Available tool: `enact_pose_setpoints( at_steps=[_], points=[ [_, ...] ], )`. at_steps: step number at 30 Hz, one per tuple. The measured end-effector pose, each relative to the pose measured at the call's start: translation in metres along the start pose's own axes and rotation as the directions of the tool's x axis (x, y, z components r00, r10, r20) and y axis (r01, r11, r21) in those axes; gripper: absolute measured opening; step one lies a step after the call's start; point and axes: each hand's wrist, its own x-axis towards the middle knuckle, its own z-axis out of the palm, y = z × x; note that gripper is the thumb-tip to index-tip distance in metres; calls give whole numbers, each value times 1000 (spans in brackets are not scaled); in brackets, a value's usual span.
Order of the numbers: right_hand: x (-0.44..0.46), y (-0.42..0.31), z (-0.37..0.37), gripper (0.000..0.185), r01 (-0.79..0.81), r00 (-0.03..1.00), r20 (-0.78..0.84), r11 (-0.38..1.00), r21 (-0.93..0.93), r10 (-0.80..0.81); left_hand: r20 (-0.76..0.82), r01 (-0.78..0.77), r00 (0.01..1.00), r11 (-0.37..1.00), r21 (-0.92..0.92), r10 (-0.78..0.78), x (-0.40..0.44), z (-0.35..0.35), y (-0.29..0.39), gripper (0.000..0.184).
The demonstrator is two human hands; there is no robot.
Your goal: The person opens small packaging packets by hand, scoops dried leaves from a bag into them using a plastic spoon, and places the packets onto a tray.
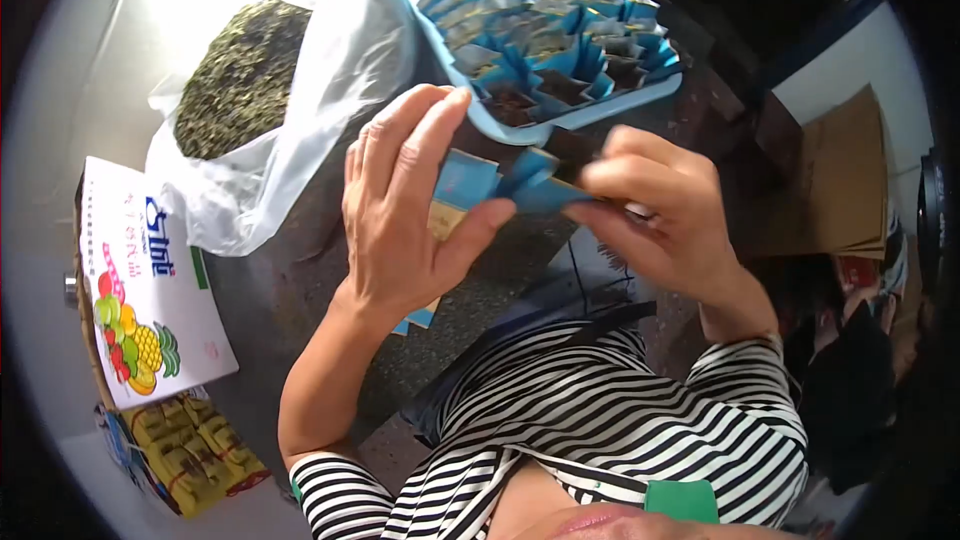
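My right hand (660, 210) is closed, its thumb and fingers pinching a small blue packet (545, 195) that is blurred by motion. My left hand (395, 205) is open, fingers stretched out and thumb apart, its thumb tip close to that packet; whether it touches cannot be told. Beneath the left palm lie blue and tan packets (468, 180), mostly hidden, with a corner (423, 317) showing below the wrist. Just beyond both hands stands a light-blue tray (520, 132) filled with rows of upright blue packets (550, 25).
A white plastic bag (340, 70) holding dried green leaves (245, 75) stands at the back left. Nearer, a white carton (150, 280) printed with fruit sits above yellow packages (195, 450). Cardboard (840, 180) leans at the right. The dark tabletop (300, 270) runs beneath my hands.
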Motion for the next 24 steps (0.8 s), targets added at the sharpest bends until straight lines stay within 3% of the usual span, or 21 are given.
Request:
enact_pose_setpoints(
  at_steps=[1, 3, 5, 6, 8, 10, 12, 14, 18, 21, 24],
  points=[
    [-16, 7, -6, 19, -45, 996, -82, 999, 0, 45, 48, -11, 999, 999, 43, 9, 4, 3, 4, 57],
    [-44, 19, -19, 19, -100, 981, -167, 995, 11, 100, 127, -97, 989, 988, 119, 81, 12, 19, 8, 54],
    [-64, 27, -32, 19, -362, 895, -278, 932, 4, 349, 210, -214, 962, 958, 194, 172, 22, 40, 16, 51],
    [-68, 33, -36, 19, -369, 892, -278, 929, 6, 356, 236, -281, 945, 933, 226, 227, 27, 55, 21, 49],
    [-72, 44, -42, 17, -323, 892, -380, 934, -151, 247, 290, -352, 916, 902, 249, 278, 38, 84, 24, 51],
    [-70, 48, -52, 18, -326, 888, -395, 927, -186, 233, 325, -469, 870, 826, 314, 370, 52, 109, 21, 57],
    [-66, 54, -62, 18, -254, 887, -443, 939, -231, 131, 411, -419, 876, 819, 392, 252, 67, 116, 19, 65],
    [-61, 55, -68, 18, -265, 883, -451, 930, -256, 128, 424, -325, 892, 876, 357, 158, 78, 112, 17, 68],
    [-45, 75, -77, 19, -210, 881, -471, 929, -303, 45, 408, -288, 901, 908, 303, 150, 86, 109, 7, 69],
    [-28, 82, -77, 19, -54, 871, -469, 920, -388, -147, 416, -275, 898, 918, 285, 140, 85, 106, 6, 67],
    [-23, 83, -79, 19, -81, 869, -481, 928, -362, -112, 419, -256, 900, 924, 284, 120, 83, 105, 5, 67]
  ],
)
